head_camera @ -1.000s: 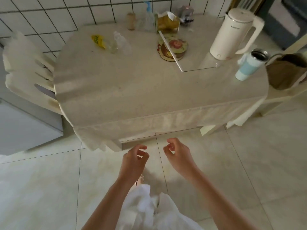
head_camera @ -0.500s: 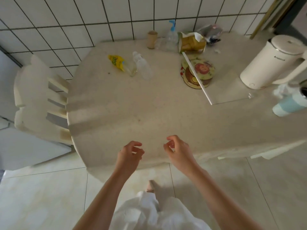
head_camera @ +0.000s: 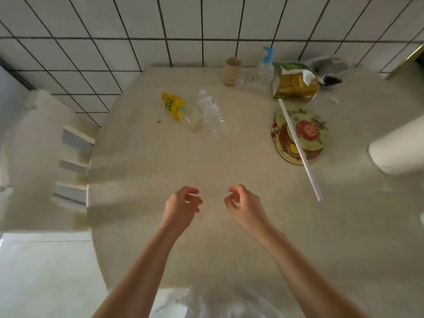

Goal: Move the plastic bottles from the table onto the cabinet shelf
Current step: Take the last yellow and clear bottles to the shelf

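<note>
- Step in hand, as I read it: the reach, pre-grasp. Nothing picked up yet; both bottles lie on the round beige speckled tabletop [head_camera: 229, 226].
- Your left hand [head_camera: 182, 204] hovers over the near-middle of the tabletop, fingers loosely curled, holding nothing.
- Your right hand [head_camera: 244, 204] sits just beside it, same posture: loose curl, nothing in it. The two hands are near each other but not touching.
- Targets: the clear plastic bottle with the yellow label [head_camera: 180, 111] and the clear plastic bottle with the white cap and white label [head_camera: 212, 113], both on their sides, side by side, caps pointing toward the white tiled wall [head_camera: 183, 31].
- Their base ends look touching or nearly so; I can't tell which.
- Relative to your hands: both bottles are well ahead, toward the wall. The yellow-label one is roughly in line with your left hand, the white-label one between your two hands, slightly left of centre.
- Next move, my call: extend both arms forward, one bottle per hand, wrap round the mid-body. They look empty or nearly so, so expect them to roll or skid if nudged first.
- Stay clear of the right side: a long white rod [head_camera: 300, 150] lies across a stack of round cartoon-print coasters [head_camera: 305, 131], and a white kettle [head_camera: 399, 150] sits at the frame edge.
- Cabinet shelf is not in view, so you will have to turn to find it after the pickup.
</note>
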Motion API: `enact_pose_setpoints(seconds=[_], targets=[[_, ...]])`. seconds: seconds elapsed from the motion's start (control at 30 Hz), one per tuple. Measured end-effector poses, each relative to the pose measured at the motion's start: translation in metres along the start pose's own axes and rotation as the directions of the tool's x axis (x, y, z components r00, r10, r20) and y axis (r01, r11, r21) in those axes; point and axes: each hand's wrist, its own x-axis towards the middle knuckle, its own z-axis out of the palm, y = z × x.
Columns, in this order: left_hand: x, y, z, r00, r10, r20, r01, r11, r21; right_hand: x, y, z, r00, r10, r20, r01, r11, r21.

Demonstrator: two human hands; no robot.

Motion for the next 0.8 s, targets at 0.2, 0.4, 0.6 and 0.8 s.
enact_pose_setpoints(seconds=[0.2, 0.4, 0.6, 0.8], targets=[[0.091, 0.06, -0.005, 0.996, -0.077, -0.048, 0.074, 0.995, -0.063, 0.115, -0.021, -0.025, 1.0, -0.009, 0.003, 0.009, 0.999, -0.05], [0.195, 0.096, -0.005, 0.971, -0.153, -0.183, 0.133, 0.984, -0.115, 0.23, -0.046, -0.034, 0.999, -0.045, 0.02, 0.047, 0.993, -0.104], [0.278, 0.107, -0.005, 0.882, -0.353, -0.314, 0.307, 0.933, -0.187, 0.305, -0.062, -0.016, 0.99, 0.085, 0.108, -0.063, 0.978, -0.196], [0.322, 0.112, 0.004, 0.8, -0.483, -0.355, 0.387, 0.869, -0.309, 0.345, -0.067, 0.014, 0.951, 0.288, 0.109, -0.259, 0.94, -0.224]])
